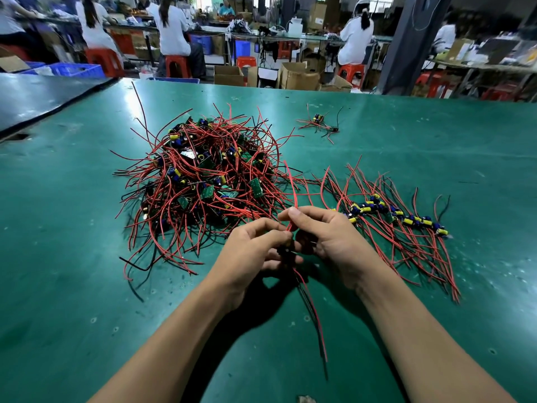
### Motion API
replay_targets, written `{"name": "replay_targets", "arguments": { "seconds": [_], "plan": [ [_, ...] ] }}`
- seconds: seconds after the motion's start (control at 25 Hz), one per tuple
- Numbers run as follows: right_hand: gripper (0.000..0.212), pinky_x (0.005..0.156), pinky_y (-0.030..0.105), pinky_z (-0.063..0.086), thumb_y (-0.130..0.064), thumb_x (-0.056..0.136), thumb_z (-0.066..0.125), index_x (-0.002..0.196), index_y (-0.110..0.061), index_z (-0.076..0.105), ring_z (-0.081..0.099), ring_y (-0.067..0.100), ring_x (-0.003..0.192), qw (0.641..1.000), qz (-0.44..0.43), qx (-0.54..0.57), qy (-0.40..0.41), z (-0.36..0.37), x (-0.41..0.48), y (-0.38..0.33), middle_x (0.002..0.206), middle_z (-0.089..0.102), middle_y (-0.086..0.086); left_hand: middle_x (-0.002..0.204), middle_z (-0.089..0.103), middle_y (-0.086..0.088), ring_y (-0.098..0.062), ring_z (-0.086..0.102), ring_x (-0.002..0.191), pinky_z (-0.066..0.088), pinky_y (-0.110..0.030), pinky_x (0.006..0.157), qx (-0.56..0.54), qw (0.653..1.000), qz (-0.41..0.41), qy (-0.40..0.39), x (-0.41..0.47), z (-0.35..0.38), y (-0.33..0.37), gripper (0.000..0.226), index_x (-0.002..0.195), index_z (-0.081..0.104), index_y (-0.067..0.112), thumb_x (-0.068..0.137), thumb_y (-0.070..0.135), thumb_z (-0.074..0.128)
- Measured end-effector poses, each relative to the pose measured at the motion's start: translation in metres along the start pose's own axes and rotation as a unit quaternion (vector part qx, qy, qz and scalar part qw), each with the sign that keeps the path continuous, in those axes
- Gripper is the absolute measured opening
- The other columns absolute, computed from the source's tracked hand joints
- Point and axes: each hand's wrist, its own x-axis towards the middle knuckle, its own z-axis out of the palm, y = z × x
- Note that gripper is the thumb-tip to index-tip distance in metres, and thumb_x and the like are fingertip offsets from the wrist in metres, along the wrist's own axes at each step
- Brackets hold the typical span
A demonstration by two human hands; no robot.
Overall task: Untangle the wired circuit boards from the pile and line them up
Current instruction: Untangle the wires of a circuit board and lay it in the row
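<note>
Wired board [284, 253] between both hands [250, 253] [331, 237]

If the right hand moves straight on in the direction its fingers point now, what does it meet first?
The right hand would probably meet the left hand at once; the tangled pile lies farther on.

I'm pinching one wired board [291, 248] between my left grip [252, 251] and right grip [328, 237], over the green surface [72, 286]. The tangled pile [200, 181] is lying left, the lined-up row [398, 216] right.
</note>
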Motion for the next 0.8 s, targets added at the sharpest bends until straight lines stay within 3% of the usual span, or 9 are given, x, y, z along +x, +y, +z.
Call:
{"name": "replay_targets", "arguments": {
  "seconds": [0.08,0.2,0.4,0.6,0.68,0.8],
  "plan": [
    [0.023,0.062,0.031,0.052,-0.035,0.08,0.076,0.095,-0.017,0.079,0.063,0.018,0.065,1.0,0.001,-0.022,-0.017,-0.006,0.0,0.001,0.081,0.072,0.006,0.074,0.071,-0.015,-0.024,0.069,0.063,0.056,-0.028,0.06,0.004,1.0,0.002,-0.007,0.0,0.0,0.0,0.014,0.081,0.068,0.01,0.091,0.005,0.059],
    [0.03,0.065,0.025,0.054,-0.029,0.082,0.076,0.107,-0.013,0.077,0.066,0.014,0.07,0.996,0.024,-0.057,-0.059,-0.013,0.0,0.001,0.092,0.074,0.007,0.066,0.068,-0.012,-0.018,0.065,0.059,0.055,-0.027,0.056,0.013,1.0,0.005,-0.016,-0.001,0.002,-0.001,0.021,0.079,0.073,0.007,0.092,0.004,0.057],
    [0.027,0.061,0.027,0.056,-0.026,0.077,0.081,0.101,-0.013,0.078,0.063,0.016,0.065,0.997,0.029,0.02,-0.073,-0.012,0.002,0.005,0.085,0.069,0.009,0.066,0.067,-0.01,-0.016,0.062,0.055,0.048,-0.023,0.048,-0.01,1.0,0.004,-0.013,-0.001,0.002,0.0,0.024,0.073,0.073,0.007,0.09,0.001,0.057],
    [0.034,0.05,0.022,0.03,-0.039,0.066,0.087,0.088,-0.014,0.079,0.038,0.01,0.051,0.99,-0.101,-0.045,0.082,0.0,0.013,0.013,0.066,0.059,0.001,0.059,0.061,-0.01,-0.019,0.058,0.049,0.048,-0.023,0.046,-0.039,0.999,0.0,0.007,0.005,-0.002,0.001,0.023,0.069,0.072,0.008,0.088,0.008,0.058],
    [0.023,0.043,0.015,0.029,-0.033,0.073,0.084,0.08,-0.012,0.078,0.038,0.004,0.045,0.975,-0.156,-0.068,0.141,-0.002,0.017,0.012,0.065,0.064,-0.007,0.059,0.062,-0.01,-0.02,0.058,0.049,0.049,-0.023,0.046,-0.034,0.999,-0.002,0.001,0.005,-0.001,0.0,0.022,0.07,0.071,0.007,0.088,0.008,0.058],
    [0.015,0.046,0.008,0.031,-0.025,0.085,0.079,0.077,-0.013,0.075,0.046,0.0,0.044,0.951,-0.185,-0.13,0.212,-0.009,0.022,0.012,0.053,0.058,-0.016,0.058,0.063,-0.011,-0.02,0.058,0.048,0.049,-0.023,0.047,-0.002,1.0,0.007,-0.007,0.004,0.0,-0.002,0.025,0.067,0.071,0.008,0.088,0.007,0.059]
  ]
}}
